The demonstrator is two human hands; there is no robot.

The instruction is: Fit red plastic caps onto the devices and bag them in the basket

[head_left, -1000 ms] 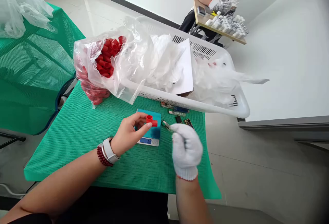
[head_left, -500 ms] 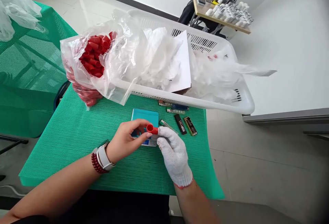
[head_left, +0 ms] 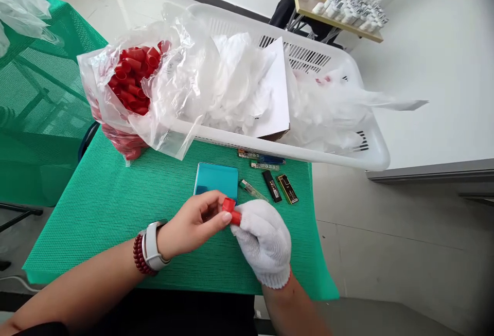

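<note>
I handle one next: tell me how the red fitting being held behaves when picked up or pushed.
The red fitting looks stiff, its outline crisp in the left hand. Its open, hollow end suggests it's probably light for its size. Its angled branch should hinder rolling.

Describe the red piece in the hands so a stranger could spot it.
Find the green table before the white basket. Over it, a bare left hand pinches a branched red fitting beside a gloved right hand. Unlike the red pieces in the plastic bag, it is out and held.
</note>
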